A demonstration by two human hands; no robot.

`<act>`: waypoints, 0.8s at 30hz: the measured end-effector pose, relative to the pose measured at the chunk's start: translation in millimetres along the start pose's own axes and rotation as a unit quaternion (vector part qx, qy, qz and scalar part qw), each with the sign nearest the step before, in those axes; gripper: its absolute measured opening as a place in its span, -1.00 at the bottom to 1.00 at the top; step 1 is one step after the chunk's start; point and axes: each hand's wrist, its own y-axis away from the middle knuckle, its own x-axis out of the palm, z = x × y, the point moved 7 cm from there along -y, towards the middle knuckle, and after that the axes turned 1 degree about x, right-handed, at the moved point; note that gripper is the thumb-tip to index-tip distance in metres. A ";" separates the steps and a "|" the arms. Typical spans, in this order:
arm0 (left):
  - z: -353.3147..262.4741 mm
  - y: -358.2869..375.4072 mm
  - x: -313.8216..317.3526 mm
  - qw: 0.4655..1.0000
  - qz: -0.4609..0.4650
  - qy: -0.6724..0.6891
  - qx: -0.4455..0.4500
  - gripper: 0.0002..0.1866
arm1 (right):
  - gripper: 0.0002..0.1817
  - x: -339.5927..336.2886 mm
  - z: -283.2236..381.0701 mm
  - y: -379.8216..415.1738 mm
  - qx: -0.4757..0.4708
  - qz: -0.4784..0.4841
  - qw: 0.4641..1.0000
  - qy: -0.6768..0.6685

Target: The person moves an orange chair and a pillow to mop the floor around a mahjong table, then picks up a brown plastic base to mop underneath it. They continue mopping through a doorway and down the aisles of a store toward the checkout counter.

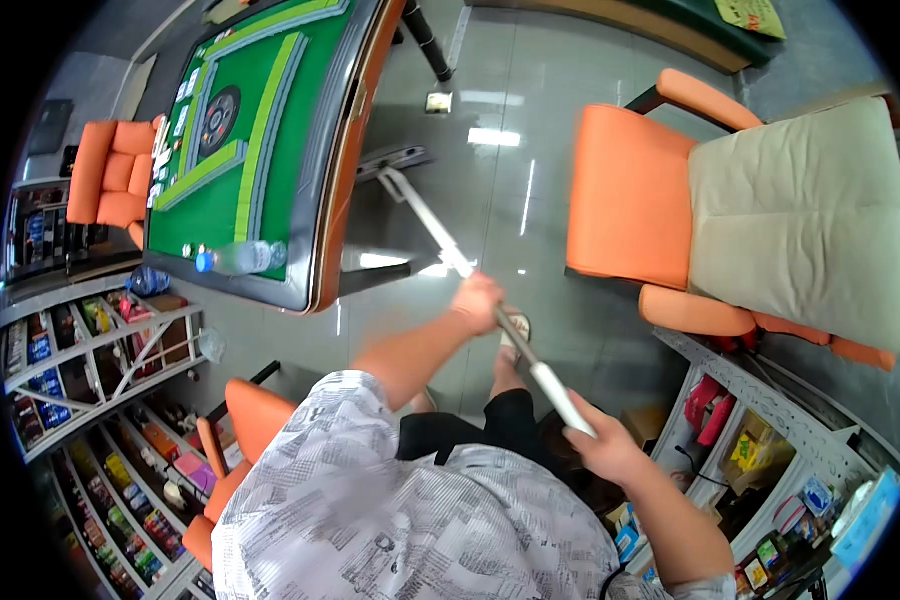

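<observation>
A long mop (425, 215) with a pale handle slants across the floor, its flat head partly under the edge of the green-topped mahjong table (310, 190). My left hand (477, 303) is wrapped round the middle of the handle. Nearer my body, my right hand (605, 440) closes on the white grip at the handle's upper end. On the table, rows of mahjong tiles (270, 130) surround a round dark centre, and a clear bottle with a blue cap (245, 258) lies on its side near the corner.
An orange armchair (630, 190) with a beige cushion stands on the right. Another orange chair (250, 425) is close on my left. Shelves of packaged goods (120, 480) line the left, and a small square object (438, 102) lies on the tiled floor (540, 130).
</observation>
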 end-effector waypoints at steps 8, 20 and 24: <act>-274.9 36.5 0.1 0.957 0.060 0.245 0.142 -0.69 | -0.27 -58.2 -60.3 251.3 0.105 -0.093 0.988 0.072; -187.8 26.0 4.7 0.981 0.091 0.109 0.133 -0.57 | -0.28 -30.8 -50.0 184.2 0.111 -0.081 0.989 0.049; -64.5 13.1 -0.4 0.987 0.148 -0.037 -0.052 -0.51 | -0.34 5.8 -0.1 87.8 -0.021 -0.115 0.979 0.165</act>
